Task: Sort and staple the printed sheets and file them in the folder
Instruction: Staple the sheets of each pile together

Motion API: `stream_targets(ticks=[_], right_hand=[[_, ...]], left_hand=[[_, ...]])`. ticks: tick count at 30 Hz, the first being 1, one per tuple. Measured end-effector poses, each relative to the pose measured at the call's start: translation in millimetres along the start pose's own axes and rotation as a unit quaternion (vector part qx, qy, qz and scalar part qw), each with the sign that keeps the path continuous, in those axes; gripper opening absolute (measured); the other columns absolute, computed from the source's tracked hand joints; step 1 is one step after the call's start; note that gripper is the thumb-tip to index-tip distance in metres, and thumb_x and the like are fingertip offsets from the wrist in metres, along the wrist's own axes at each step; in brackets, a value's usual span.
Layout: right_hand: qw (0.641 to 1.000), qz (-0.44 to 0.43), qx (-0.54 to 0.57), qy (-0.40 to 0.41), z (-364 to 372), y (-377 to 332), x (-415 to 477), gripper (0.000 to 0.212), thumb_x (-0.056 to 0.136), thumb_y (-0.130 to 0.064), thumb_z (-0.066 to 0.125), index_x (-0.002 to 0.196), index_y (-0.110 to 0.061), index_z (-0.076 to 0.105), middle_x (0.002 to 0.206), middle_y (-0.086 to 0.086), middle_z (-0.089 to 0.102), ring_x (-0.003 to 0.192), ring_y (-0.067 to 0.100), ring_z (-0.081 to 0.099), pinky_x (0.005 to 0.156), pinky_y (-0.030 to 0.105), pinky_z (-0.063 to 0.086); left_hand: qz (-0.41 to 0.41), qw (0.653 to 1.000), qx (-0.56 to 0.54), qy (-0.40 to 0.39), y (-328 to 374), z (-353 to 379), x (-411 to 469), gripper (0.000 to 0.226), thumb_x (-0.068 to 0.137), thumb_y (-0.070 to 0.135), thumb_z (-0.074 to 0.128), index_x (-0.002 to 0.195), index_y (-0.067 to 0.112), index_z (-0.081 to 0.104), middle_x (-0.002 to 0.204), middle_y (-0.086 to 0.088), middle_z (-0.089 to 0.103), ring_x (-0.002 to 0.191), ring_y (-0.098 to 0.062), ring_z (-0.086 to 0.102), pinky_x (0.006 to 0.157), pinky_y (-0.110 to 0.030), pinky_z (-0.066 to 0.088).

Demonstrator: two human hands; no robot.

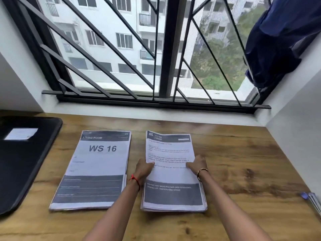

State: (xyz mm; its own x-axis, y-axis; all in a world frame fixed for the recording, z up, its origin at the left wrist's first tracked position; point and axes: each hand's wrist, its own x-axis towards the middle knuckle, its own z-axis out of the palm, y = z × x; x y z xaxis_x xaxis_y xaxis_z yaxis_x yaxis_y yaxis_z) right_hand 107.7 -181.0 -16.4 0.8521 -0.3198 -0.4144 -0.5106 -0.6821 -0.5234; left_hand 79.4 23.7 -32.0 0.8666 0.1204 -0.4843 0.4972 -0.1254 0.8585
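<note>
I have the top sheet (169, 150) of the right-hand pile (173, 204) by its two long edges: my left hand (143, 168) pinches the left edge and my right hand (197, 164) the right edge, each thumb on the printed face, and I cannot tell how the fingers beneath are set because the paper hides them. This sheet is headed 85 and Kitchen, while the left-hand pile (97, 164) just beside it on the desk (243, 162) shows Living Room and WS 16, so I judge this to be the sorting step, with the stapling not yet begun. To do it well I should read the heading before I commit, lift only this one sheet and check that none clings under it, then keep both pinches level so the page does not crease or skew. Whichever pile it joins, I want its corners square with the rest, since ragged edges will staple badly. The black folder (22, 162) lies closed at the far left, well apart; a small blue object (304, 195) sits at the right edge, too blurred to name
</note>
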Motion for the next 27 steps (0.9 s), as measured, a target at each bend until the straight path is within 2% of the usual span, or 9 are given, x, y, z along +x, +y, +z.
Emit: stream_targets(ticks=[2, 4, 6, 8, 12, 16, 18, 21, 27], right_hand=[[1.000, 0.009, 0.028, 0.001, 0.1, -2.3, -6.7, 0.009, 0.075, -0.005, 0.063, 0.071, -0.003, 0.055, 0.087, 0.013, 0.059, 0.088, 0.025, 0.056, 0.075, 0.027, 0.045], [0.999, 0.010, 0.051, 0.000, 0.2, -5.8, -10.1, 0.021, 0.077, -0.004, 0.060, 0.059, -0.008, 0.048, 0.079, 0.009, 0.054, 0.078, 0.022, 0.053, 0.065, 0.024, 0.038], [0.997, -0.001, 0.073, -0.001, 0.8, -15.9, -17.6, 0.010, 0.076, -0.011, 0.059, 0.073, -0.002, 0.056, 0.082, 0.010, 0.053, 0.080, 0.023, 0.054, 0.064, 0.024, 0.035], [0.994, -0.011, 0.108, 0.000, 5.5, -29.1, -23.0, 0.023, 0.065, -0.022, 0.057, 0.077, -0.002, 0.056, 0.080, 0.009, 0.052, 0.076, 0.019, 0.051, 0.056, 0.025, 0.034], [0.983, -0.030, 0.179, 0.013, 28.6, -62.6, -29.1, 0.010, 0.072, -0.008, 0.057, 0.075, 0.002, 0.059, 0.076, 0.007, 0.051, 0.071, 0.015, 0.046, 0.057, 0.026, 0.038], [0.974, -0.048, 0.219, 0.005, 63.3, -109.4, -41.9, 0.023, 0.071, -0.008, 0.057, 0.083, 0.011, 0.063, 0.076, 0.007, 0.054, 0.068, 0.016, 0.049, 0.057, 0.026, 0.038], [0.975, -0.063, 0.213, -0.004, 84.3, -130.6, -48.4, 0.033, 0.068, -0.013, 0.059, 0.088, 0.013, 0.063, 0.078, 0.010, 0.058, 0.070, 0.017, 0.051, 0.057, 0.024, 0.037], [0.979, -0.083, 0.186, -0.006, 115.6, -155.0, -59.5, 0.025, 0.075, -0.007, 0.059, 0.090, 0.013, 0.061, 0.081, 0.013, 0.057, 0.073, 0.020, 0.051, 0.059, 0.025, 0.036], [0.987, -0.103, 0.120, -0.028, 167.2, -176.6, -74.5, 0.026, 0.079, -0.007, 0.056, 0.094, 0.014, 0.060, 0.087, 0.017, 0.060, 0.079, 0.021, 0.053, 0.063, 0.029, 0.039]], left_hand=[[0.018, 1.000, -0.005, -0.017, -0.4, -4.4, -2.7, 0.029, 0.087, 0.004, 0.052, 0.113, 0.005, 0.064, 0.110, -0.010, 0.068, 0.101, -0.028, 0.064, 0.093, -0.044, 0.051], [0.033, 0.999, -0.019, -0.027, 4.9, -11.0, -7.2, 0.028, 0.092, 0.000, 0.047, 0.115, 0.005, 0.062, 0.110, -0.010, 0.067, 0.099, -0.026, 0.064, 0.091, -0.040, 0.051], [0.042, 0.998, -0.032, -0.035, 11.6, -20.9, -9.2, 0.026, 0.092, -0.003, 0.047, 0.114, 0.004, 0.061, 0.111, -0.012, 0.065, 0.095, -0.026, 0.063, 0.086, -0.035, 0.051], [0.050, 0.997, -0.044, -0.030, 19.7, -37.2, -9.0, 0.028, 0.092, -0.005, 0.047, 0.116, 0.002, 0.059, 0.112, -0.013, 0.064, 0.092, -0.026, 0.062, 0.081, -0.032, 0.051], [0.042, 0.998, -0.055, 0.002, 39.1, -81.7, -5.5, 0.023, 0.089, -0.009, 0.046, 0.103, 0.002, 0.060, 0.106, -0.019, 0.065, 0.081, -0.027, 0.062, 0.075, -0.033, 0.052], [0.035, 0.996, -0.055, 0.065, 47.0, -136.5, -3.7, 0.021, 0.085, -0.011, 0.051, 0.098, 0.003, 0.060, 0.092, -0.012, 0.062, 0.063, -0.018, 0.056, 0.051, -0.020, 0.049], [0.027, 0.994, -0.067, 0.083, 43.8, -163.4, -6.4, 0.014, 0.071, -0.003, 0.061, 0.084, 0.002, 0.061, 0.085, -0.012, 0.062, 0.062, -0.019, 0.055, 0.057, -0.023, 0.046], [0.017, 0.990, -0.080, 0.112, 21.4, -200.7, -0.9, 0.020, 0.050, 0.008, 0.052, 0.069, 0.005, 0.059, 0.074, -0.012, 0.059, 0.066, -0.023, 0.053, 0.062, -0.029, 0.042], [0.005, 0.983, 0.012, 0.184, -15.3, -237.8, -0.1, 0.027, 0.053, 0.013, 0.054, 0.075, 0.003, 0.066, 0.071, -0.009, 0.060, 0.068, -0.021, 0.054, 0.061, -0.028, 0.041]])
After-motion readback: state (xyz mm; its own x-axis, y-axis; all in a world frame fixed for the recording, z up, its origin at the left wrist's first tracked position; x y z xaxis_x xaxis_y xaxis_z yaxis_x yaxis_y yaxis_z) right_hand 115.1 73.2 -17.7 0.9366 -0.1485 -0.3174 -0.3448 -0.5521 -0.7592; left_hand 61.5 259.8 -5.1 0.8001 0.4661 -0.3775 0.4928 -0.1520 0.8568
